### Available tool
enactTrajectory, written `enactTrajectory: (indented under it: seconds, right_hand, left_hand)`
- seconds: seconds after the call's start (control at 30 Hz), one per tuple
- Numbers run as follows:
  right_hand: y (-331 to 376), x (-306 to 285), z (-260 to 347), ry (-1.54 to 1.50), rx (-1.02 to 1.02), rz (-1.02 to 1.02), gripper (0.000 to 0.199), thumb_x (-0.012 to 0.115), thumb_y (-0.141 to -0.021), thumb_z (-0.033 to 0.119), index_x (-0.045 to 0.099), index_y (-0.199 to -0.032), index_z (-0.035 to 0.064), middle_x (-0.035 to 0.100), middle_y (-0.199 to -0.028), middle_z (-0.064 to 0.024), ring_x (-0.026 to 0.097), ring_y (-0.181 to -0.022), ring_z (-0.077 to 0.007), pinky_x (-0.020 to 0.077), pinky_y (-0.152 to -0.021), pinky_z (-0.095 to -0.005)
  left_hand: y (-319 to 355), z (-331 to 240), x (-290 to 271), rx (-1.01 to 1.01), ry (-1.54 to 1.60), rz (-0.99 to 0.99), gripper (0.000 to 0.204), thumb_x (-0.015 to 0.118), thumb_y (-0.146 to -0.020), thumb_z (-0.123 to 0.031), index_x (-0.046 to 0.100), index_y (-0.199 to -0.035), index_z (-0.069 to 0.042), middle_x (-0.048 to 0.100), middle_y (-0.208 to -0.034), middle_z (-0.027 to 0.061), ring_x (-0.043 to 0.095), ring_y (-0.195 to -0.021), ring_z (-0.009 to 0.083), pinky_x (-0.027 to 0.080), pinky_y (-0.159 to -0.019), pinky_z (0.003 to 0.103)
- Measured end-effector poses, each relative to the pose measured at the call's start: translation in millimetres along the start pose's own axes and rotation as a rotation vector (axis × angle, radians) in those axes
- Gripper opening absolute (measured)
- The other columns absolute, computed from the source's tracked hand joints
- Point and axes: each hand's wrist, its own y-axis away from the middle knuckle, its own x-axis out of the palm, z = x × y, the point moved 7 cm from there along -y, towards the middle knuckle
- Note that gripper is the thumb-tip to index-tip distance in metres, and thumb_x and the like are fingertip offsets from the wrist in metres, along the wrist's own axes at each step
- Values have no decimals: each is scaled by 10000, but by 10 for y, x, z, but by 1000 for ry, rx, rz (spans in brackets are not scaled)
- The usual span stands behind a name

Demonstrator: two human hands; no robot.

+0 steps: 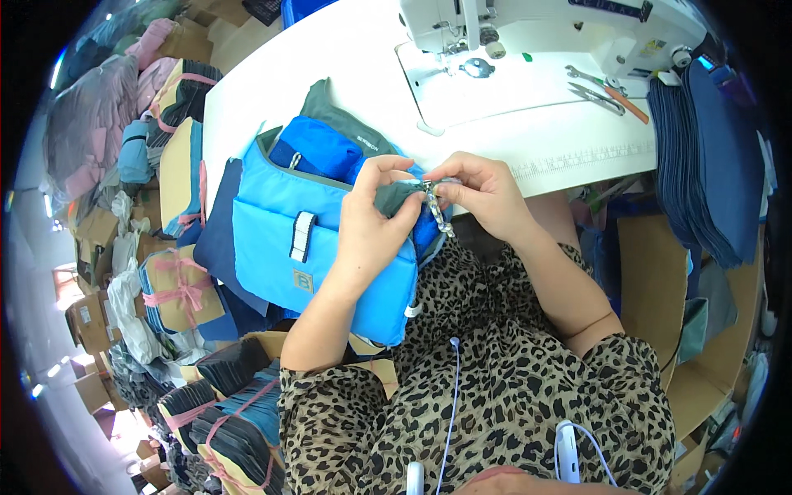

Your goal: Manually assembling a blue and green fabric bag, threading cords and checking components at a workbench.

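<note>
A light-blue fabric bag with a grey-green trim and a darker blue inside lies over the table's near edge and my lap. It bears a black-and-white loop tab and a small square grey patch. My left hand is closed, pinching the grey-green edge fabric at the bag's right end. Against it, my right hand pinches a patterned cord, whose knotted end hangs below the fingertips. The fingers partly hide where cord and fabric meet.
A white sewing machine stands at the back of the white table. Scissors and an orange-handled tool lie right of its needle. Stacked navy panels hang at the right; tied fabric bundles fill the left.
</note>
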Motion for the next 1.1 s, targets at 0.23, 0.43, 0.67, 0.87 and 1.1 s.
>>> enactTrajectory:
  seconds: [0.23, 0.43, 0.67, 0.87, 1.1]
  right_hand:
    - [-34, 136, 144, 30, -185, -80, 113, 558, -847, -23, 624, -939, -10, 619, -850, -37, 589, -733, -74, 497, -652, -213]
    - [-40, 147, 155, 97, -158, -74, 99, 571, -842, -15, 630, -921, -6, 598, -804, -9, 552, -711, -48, 456, -630, -192]
    - [-25, 104, 114, 112, -186, -106, 108, 594, -826, -7, 643, -921, 8, 586, -796, 9, 523, -707, -35, 427, -620, -184]
    - [10, 162, 207, 147, -168, 54, 118, 640, -797, 27, 641, -915, 25, 564, -817, 23, 521, -696, -46, 421, -587, -207]
    - [115, 272, 509, 593, -430, 68, 161, 684, -746, 50, 641, -900, 61, 553, -814, -13, 515, -641, -101, 407, -550, -224]
  left_hand:
    - [81, -65, -58, 13, 100, -68, 506, 618, -730, 59, 441, -1186, -73, 584, -887, 53, 569, -844, 124, 453, -738, 259]
    - [64, 4, -91, 21, 98, -105, 587, 626, -725, 63, 418, -1254, -82, 611, -852, 56, 584, -800, 124, 463, -719, 261]
    - [86, 64, -55, 40, 171, -212, 589, 641, -721, 56, 412, -1250, -63, 648, -829, 69, 605, -766, 125, 477, -694, 257]
    - [152, 32, -70, 197, 38, -253, 607, 668, -673, 52, 436, -1224, -52, 655, -850, 83, 616, -768, 157, 479, -719, 278]
    - [216, 20, -79, 405, -138, -201, 650, 661, -593, 64, 456, -1202, -34, 653, -861, 54, 555, -841, 233, 417, -817, 327]
